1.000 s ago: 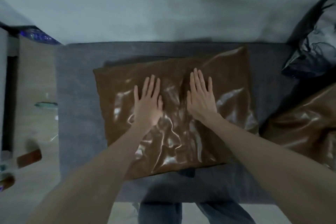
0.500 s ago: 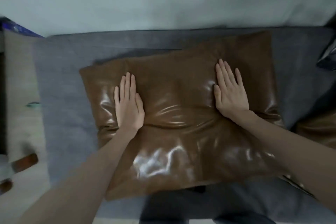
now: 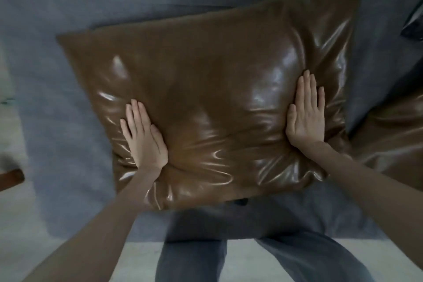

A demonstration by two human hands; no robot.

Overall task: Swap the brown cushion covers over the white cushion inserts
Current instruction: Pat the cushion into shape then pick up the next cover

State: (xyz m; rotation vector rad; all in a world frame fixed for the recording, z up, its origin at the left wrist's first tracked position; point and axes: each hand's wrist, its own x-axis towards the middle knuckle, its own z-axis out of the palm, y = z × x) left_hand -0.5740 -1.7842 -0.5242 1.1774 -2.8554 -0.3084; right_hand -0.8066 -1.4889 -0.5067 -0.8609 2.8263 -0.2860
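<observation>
Both hands lie flat, fingers straight, on the brown cushion (image 3: 206, 89). The left hand (image 3: 144, 137) presses lower left, the right hand (image 3: 305, 114) at right.

No readable text, labels, brands or numbers anywhere in the head view. Nothing legible.
</observation>
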